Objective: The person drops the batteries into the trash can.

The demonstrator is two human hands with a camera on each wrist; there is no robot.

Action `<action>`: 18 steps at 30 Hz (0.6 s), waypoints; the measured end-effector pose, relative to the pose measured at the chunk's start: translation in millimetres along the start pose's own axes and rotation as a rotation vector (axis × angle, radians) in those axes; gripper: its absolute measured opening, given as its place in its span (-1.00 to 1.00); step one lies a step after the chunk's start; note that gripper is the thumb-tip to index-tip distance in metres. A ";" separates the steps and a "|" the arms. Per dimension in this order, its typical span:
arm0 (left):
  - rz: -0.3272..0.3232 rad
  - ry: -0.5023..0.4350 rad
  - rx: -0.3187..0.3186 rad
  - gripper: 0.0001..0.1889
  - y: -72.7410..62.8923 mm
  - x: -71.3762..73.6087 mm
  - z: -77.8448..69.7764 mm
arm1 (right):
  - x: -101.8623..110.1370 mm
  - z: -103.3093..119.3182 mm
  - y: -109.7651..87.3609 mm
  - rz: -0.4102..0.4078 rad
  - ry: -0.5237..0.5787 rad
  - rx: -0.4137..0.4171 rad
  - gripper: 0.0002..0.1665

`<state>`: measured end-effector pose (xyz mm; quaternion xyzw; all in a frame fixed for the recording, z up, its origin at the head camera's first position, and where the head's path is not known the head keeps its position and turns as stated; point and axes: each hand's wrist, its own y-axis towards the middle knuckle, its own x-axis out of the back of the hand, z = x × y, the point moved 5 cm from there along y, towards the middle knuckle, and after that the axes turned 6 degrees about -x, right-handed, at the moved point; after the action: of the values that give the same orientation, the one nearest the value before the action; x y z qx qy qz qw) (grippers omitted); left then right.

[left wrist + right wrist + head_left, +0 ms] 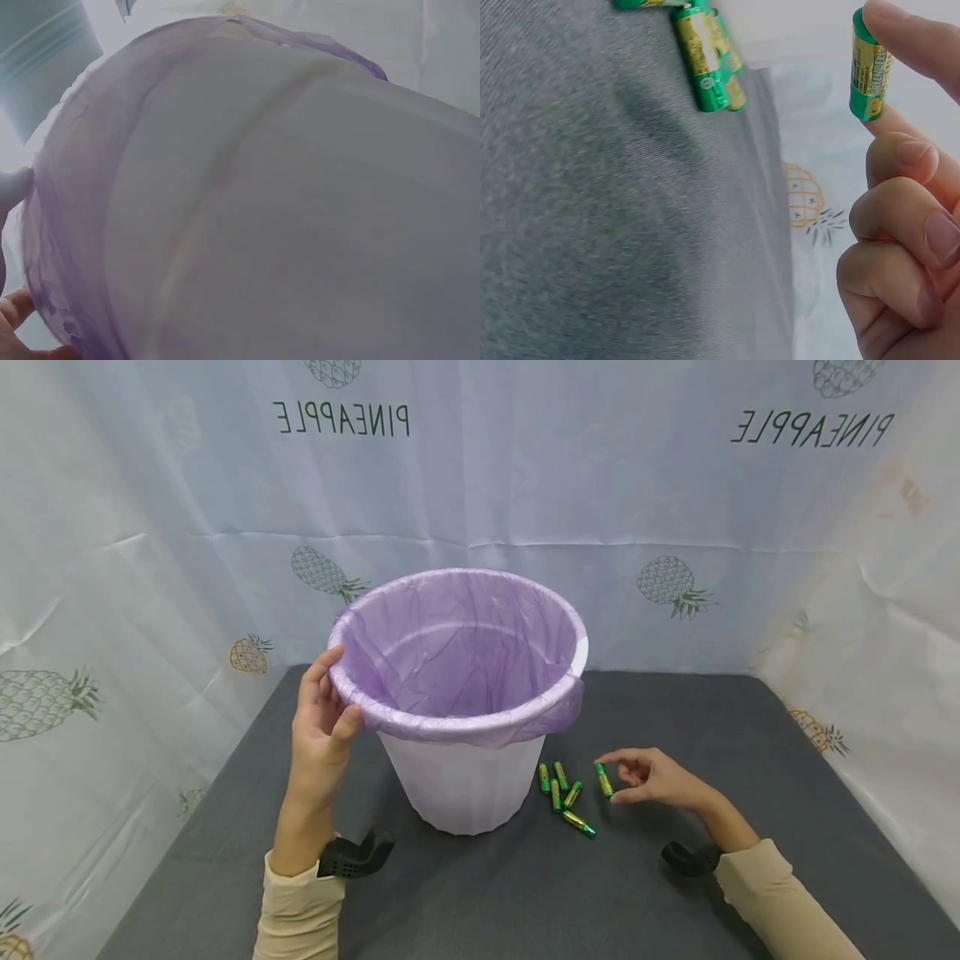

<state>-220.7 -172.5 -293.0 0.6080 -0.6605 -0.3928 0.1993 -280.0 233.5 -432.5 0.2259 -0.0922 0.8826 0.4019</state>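
A white trash can (465, 781) with a purple liner bag (480, 668) folded over its rim stands on the table. My left hand (318, 735) grips the rim on its left side; in the left wrist view only bits of the fingers (19, 307) show beside the liner. To the right of the can, my right hand (656, 777) pinches a green and gold battery (869, 66) by its two ends between thumb and index finger, the other fingers curled in. Several more such batteries (573, 794) lie on the table between the can and this hand.
Dark grey cloth covers the table (465, 893). A pale curtain (495, 485) with pineapple prints hangs behind and on both sides. Black wrist devices (356, 853) sit on both forearms.
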 end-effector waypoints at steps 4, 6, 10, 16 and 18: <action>0.026 0.020 -0.011 -0.43 0.4 3.5 -2.6 | 2.3 5.6 -1.7 -0.016 0.002 0.020 -0.40; 0.032 0.036 -0.005 -0.42 0.2 5.8 -3.9 | 2.3 8.3 -2.8 -0.020 0.006 0.029 -0.41; 0.043 0.065 0.002 -0.37 0.4 9.4 -6.7 | 2.7 13.7 -4.2 -0.035 0.001 0.037 -0.41; 0.054 0.136 -0.006 -0.33 2.9 11.3 -10.7 | 6.2 20.4 -7.4 -0.080 -0.025 0.052 -0.43; 0.064 0.143 -0.011 -0.34 2.9 11.7 -11.6 | 7.4 23.1 -8.6 -0.089 -0.013 0.066 -0.43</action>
<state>-216.1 -187.0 -286.2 0.6120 -0.6615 -0.3453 0.2620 -270.3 236.1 -408.8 0.2486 -0.0555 0.8649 0.4326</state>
